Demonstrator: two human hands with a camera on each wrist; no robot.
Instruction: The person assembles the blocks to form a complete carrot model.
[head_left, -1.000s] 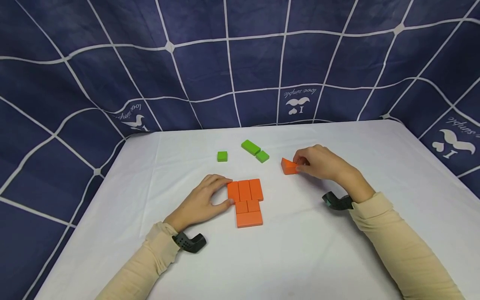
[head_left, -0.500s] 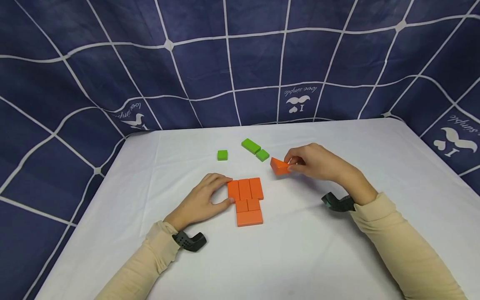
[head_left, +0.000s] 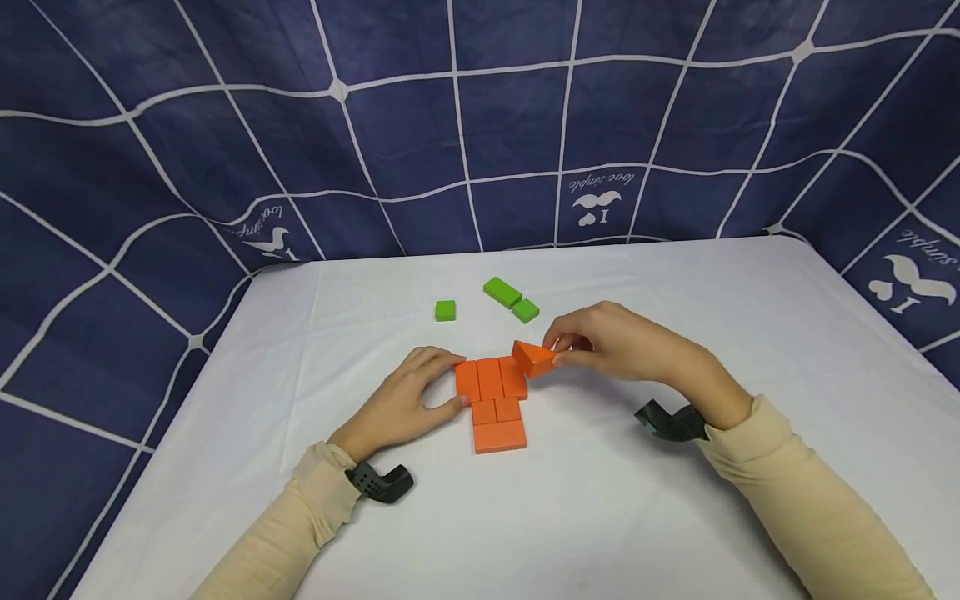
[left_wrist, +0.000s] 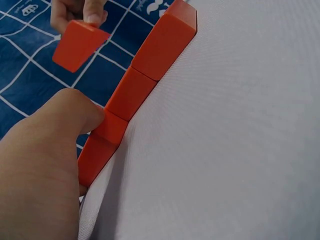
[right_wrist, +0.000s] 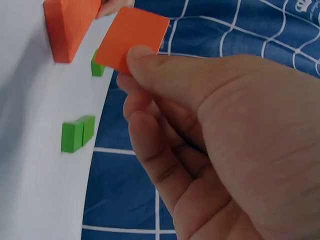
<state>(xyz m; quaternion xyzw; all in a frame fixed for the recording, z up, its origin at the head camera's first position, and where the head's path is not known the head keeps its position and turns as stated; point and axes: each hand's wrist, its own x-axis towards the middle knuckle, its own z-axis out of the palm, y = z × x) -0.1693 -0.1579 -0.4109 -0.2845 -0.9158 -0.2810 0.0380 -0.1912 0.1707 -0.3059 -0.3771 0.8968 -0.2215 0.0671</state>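
Observation:
Several flat orange blocks lie joined on the white table: a row of three upright blocks (head_left: pixel 491 379), two small blocks (head_left: pixel 497 410) below it, and a wide block (head_left: pixel 499 436) nearest me. My left hand (head_left: pixel 405 404) holds the leftmost orange block (head_left: pixel 467 381) between thumb and index finger at its two ends; in the left wrist view the thumb (left_wrist: pixel 90 112) presses against the blocks. My right hand (head_left: pixel 611 342) pinches an orange triangular block (head_left: pixel 532 357) by one end, raised at the row's right end. The right wrist view shows its square side (right_wrist: pixel 132 37) under the thumb.
Behind the orange blocks lie a small green block (head_left: pixel 446 311) and, to its right, a longer green block (head_left: pixel 502 292) with another small green block (head_left: pixel 527 311) beside its end. A navy checked cloth (head_left: pixel 420 150) hangs behind the white-covered table (head_left: pixel 600 517).
My right hand has carried the triangular block leftward and nearer to me, from the right of the green blocks to the row's right end. The left hand has stayed in place.

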